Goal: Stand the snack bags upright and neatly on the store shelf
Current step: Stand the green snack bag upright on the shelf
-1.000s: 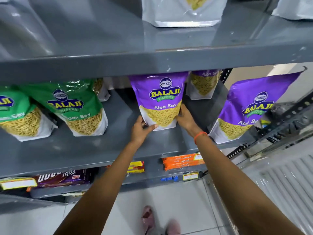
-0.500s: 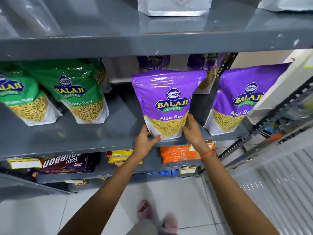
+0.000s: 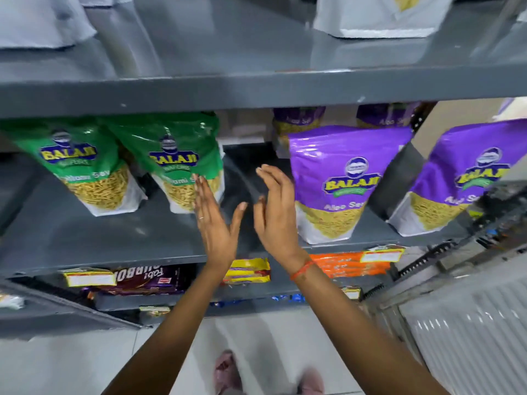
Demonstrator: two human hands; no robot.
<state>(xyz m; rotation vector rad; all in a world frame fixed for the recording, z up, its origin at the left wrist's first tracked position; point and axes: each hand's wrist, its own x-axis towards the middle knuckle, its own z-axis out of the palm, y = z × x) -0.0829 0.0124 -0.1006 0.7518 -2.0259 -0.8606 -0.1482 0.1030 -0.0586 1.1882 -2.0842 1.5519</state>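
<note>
So, head view: left hand and right hand both flat, fingers spread, holding nothing, hovering over the shelf gap. Purple Aloo Sev bag stands upright just right of the right hand; green bag behind the left fingertips.

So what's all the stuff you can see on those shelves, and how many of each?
Green snack bags: two, green, middle shelf left, upright.
Purple snack bags: two in front, purple, middle shelf right; two more behind, partly hidden.
Pale bags: at least two, whitish, top shelf.
Biscuit packs: several, yellow, orange, brown, lower shelf.
Shelf: grey metal.
Left hand: open, beside a green bag.
Right hand: open, beside a purple bag, orange wrist thread.
</note>
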